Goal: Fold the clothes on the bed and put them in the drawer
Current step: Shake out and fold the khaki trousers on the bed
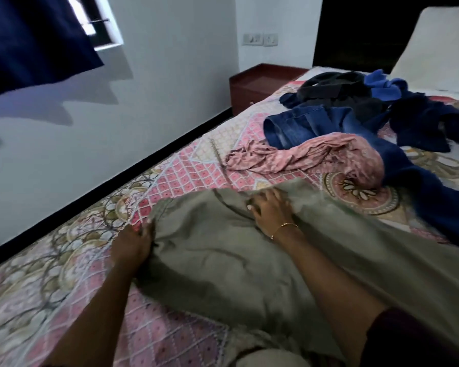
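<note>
Your left hand (133,245) and right hand (269,207) both pinch the olive garment (217,255), spread near the bed (72,260) edge; uneven pulling could skew the fold.

text: none readable | labels: none | numbers: none

A single wide-angle view, worn on the person's head, looks forward and steeply down along the bed (186,165), tilted so the wall (170,83) leans across the upper left. It sits close over both forearms; the bed's far end with the bedside cabinet (252,88) lies well beyond.
</note>
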